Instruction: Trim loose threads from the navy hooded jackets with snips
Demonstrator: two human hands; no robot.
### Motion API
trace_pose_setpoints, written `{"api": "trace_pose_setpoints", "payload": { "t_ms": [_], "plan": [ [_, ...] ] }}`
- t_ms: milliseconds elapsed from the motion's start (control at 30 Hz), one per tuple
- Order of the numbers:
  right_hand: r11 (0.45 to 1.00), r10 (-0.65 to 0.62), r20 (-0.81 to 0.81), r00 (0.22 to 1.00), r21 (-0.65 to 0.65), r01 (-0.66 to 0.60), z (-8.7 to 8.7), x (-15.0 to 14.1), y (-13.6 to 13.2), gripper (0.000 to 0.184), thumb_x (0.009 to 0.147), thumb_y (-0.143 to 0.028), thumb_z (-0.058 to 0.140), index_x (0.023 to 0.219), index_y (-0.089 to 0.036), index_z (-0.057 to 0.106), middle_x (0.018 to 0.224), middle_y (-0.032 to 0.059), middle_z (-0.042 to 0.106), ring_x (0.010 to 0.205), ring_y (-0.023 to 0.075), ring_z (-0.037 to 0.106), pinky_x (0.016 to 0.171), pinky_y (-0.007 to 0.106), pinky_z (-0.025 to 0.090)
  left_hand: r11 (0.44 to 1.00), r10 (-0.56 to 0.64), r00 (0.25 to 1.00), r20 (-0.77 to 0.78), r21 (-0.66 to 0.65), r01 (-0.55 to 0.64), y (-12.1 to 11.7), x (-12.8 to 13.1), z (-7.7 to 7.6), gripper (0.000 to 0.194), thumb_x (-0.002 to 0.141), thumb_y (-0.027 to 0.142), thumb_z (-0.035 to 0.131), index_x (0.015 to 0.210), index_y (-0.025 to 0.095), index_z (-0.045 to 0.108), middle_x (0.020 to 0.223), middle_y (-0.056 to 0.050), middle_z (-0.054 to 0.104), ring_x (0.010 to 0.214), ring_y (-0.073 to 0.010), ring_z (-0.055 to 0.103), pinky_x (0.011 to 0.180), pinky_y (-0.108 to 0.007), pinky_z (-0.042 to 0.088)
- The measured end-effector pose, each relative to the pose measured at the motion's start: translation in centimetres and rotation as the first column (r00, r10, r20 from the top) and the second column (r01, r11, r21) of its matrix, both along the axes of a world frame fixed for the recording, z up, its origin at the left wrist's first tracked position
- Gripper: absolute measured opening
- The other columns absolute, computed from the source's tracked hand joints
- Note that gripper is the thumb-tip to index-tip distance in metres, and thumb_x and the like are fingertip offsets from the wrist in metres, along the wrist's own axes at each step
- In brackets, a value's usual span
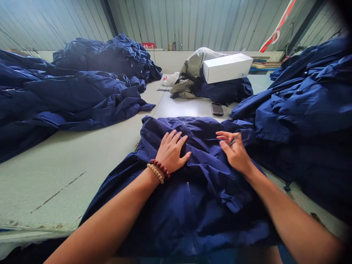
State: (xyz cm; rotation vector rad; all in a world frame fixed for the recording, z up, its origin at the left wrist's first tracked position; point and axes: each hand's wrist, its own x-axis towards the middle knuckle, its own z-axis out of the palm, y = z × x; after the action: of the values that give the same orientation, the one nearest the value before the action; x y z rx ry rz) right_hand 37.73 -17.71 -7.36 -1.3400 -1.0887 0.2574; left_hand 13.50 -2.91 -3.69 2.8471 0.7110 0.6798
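A navy blue jacket (203, 168) with a zip down its middle is spread before me, its lower part hanging over the table edge towards me. My left hand (172, 151) lies flat on it beside the zip, fingers spread, two bead bracelets at the wrist. Over the jacket's right side, my right hand (233, 152) is closed around a small, thin dark tool (233, 140). Most of that tool is hidden by the fingers, so its exact kind does not show.
Heaps of navy garments lie on the table (55, 179) at left (68, 99), back left (110, 55) and right (310, 102). Behind the jacket is a phone (217, 109). A white box (228, 68) rests on dark and beige cloth (192, 69), near a plastic bag (170, 79).
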Motion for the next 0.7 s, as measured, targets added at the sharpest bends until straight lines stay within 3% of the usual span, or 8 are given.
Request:
{"api": "trace_pose_setpoints", "payload": {
  "t_ms": [100, 200, 333, 433, 600, 700],
  "plan": [
    [0.988, 0.007, 0.21, 0.978, -0.149, 0.025, -2.5, 0.2, 1.2, 0.038, 0.092, -0.047, 0.071, 0.1, -0.03, 0.038, 0.141, 0.0148, 0.068, 0.125, 0.0307, 0.07, 0.114, 0.061, 0.052, 0.986, 0.145, 0.964, -0.221, -0.053, -0.161, 1.8, 0.5, -1.4, 0.083, 0.097, 0.06, 0.066, 0.166, 0.018, 0.049, 0.179, -0.019, 0.03, 0.169, -0.0483, 0.013, 0.136, -0.066, 0.011],
    [0.97, -0.025, 0.312, 0.95, -0.221, 0.099, -3.5, 0.5, 2.0, 0.034, 0.092, -0.045, 0.064, 0.107, -0.029, 0.038, 0.14, 0.0199, 0.066, 0.121, 0.0329, 0.072, 0.109, 0.061, 0.057, 0.968, 0.205, 0.936, -0.287, -0.08, -0.237, 2.0, 1.0, -1.9, 0.091, 0.096, 0.07, 0.061, 0.171, 0.023, 0.041, 0.183, -0.018, 0.018, 0.168, -0.0518, 0.004, 0.133, -0.072, 0.008],
    [0.957, -0.063, 0.338, 0.939, -0.247, 0.153, -3.3, 0.2, 1.8, 0.03, 0.093, -0.04, 0.057, 0.113, -0.027, 0.039, 0.14, 0.0222, 0.065, 0.12, 0.0348, 0.074, 0.107, 0.062, 0.058, 0.964, 0.23, 0.919, -0.321, -0.056, -0.26, 0.8, 0.8, -1.7, 0.092, 0.099, 0.075, 0.051, 0.174, 0.024, 0.036, 0.183, -0.018, 0.019, 0.169, -0.0507, 0.007, 0.133, -0.072, 0.006],
    [0.95, -0.074, 0.355, 0.932, -0.259, 0.174, -3.2, -1.1, 0.1, 0.032, 0.092, -0.039, 0.057, 0.116, -0.026, 0.04, 0.137, 0.023, 0.066, 0.123, 0.038, 0.072, 0.108, 0.063, 0.057, 0.97, 0.218, 0.914, -0.343, -0.03, -0.242, -0.8, -0.7, -1.9, 0.09, 0.1, 0.076, 0.047, 0.173, 0.024, 0.037, 0.182, -0.017, 0.023, 0.168, -0.0499, 0.014, 0.133, -0.071, 0.008],
    [0.936, -0.066, 0.411, 0.909, -0.291, 0.2, -3.9, -4.0, -4.7, 0.036, 0.097, -0.043, 0.054, 0.125, -0.024, 0.043, 0.133, 0.0211, 0.067, 0.126, 0.0396, 0.071, 0.108, 0.063, 0.056, 0.981, 0.169, 0.936, -0.309, -0.035, -0.188, -4.5, -4.0, -2.3, 0.089, 0.098, 0.074, 0.053, 0.171, 0.024, 0.042, 0.181, -0.017, 0.026, 0.167, -0.0492, 0.017, 0.134, -0.07, 0.009],
    [0.923, -0.055, 0.437, 0.898, -0.321, 0.213, -3.2, -4.9, -6.3, 0.035, 0.099, -0.046, 0.053, 0.126, -0.025, 0.043, 0.132, 0.0211, 0.068, 0.125, 0.0401, 0.071, 0.107, 0.063, 0.057, 0.972, 0.169, 0.935, -0.312, -0.102, -0.21, -5.5, -4.3, -1.2, 0.085, 0.095, 0.074, 0.06, 0.162, 0.021, 0.054, 0.178, -0.02, 0.034, 0.166, -0.0491, 0.02, 0.132, -0.074, 0.011]
  ]
}}
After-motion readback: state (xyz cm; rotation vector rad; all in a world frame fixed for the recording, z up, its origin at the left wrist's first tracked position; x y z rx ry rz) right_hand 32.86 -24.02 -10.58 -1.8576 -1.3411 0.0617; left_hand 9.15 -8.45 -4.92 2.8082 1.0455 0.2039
